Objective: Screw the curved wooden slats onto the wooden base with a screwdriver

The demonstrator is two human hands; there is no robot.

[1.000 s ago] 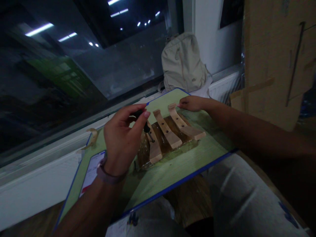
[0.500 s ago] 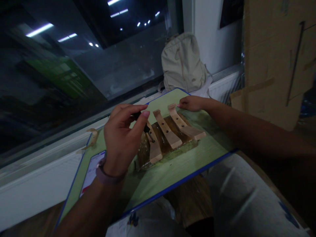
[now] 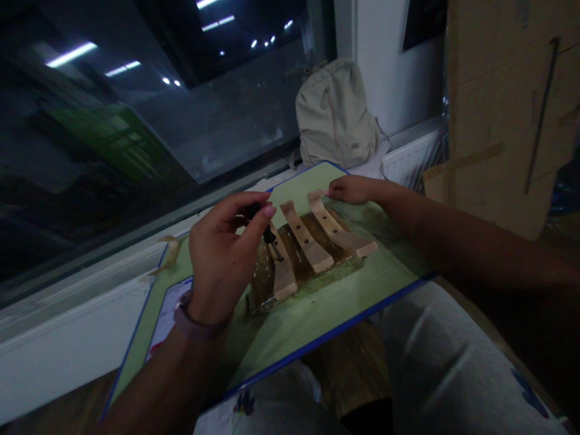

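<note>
Three pale wooden slats (image 3: 306, 238) lie side by side on a glossy dark brown base (image 3: 292, 254), fanned slightly and each curled up at its far end. The middle slat and the rightmost slat (image 3: 339, 226) show small drilled holes along their length. The set rests mid-way across a flat green board with a blue edge (image 3: 317, 314), which lies on the person's lap.

The left hand (image 3: 222, 260) hovers over the left slat, with thumb and fingertips pinching a small black screwdriver (image 3: 268, 234); its tip points down at the wood. A mauve wristband (image 3: 194, 323) circles that wrist. The right hand (image 3: 351, 188) is at the far right, its fingers bunched against the upturned tip of the rightmost slat (whether they grip or merely press, I cannot tell).

Bare green board lies open near and right of the slats, up to the blue near edge. On the left a white printed card (image 3: 167, 311) lies on the board. Far beyond the board, a soft beige fabric backpack (image 3: 335, 115) slumps against the dark window glass (image 3: 136, 133), and a tall brown cardboard sheet (image 3: 502, 103) closes in the right side.
</note>
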